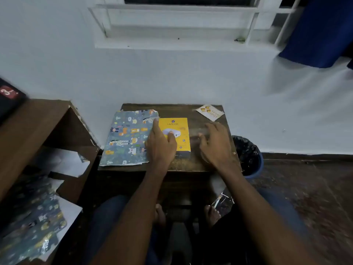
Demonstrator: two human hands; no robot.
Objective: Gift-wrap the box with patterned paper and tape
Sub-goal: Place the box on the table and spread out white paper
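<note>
A yellow box lies flat in the middle of a small dark wooden table. A sheet of grey-blue patterned paper with cartoon animals lies flat to its left, touching it. My left hand rests on the box's left side, index finger straight along the left edge and thumb on the top face. My right hand hovers low over the bare table right of the box. It is motion-blurred, with fingers loosely bent and nothing seen in it. I see no tape.
A small gift card lies at the table's back right corner. A blue bin with a black liner stands on the floor to the right. A brown shelf unit on the left holds more patterned paper. A white wall is right behind the table.
</note>
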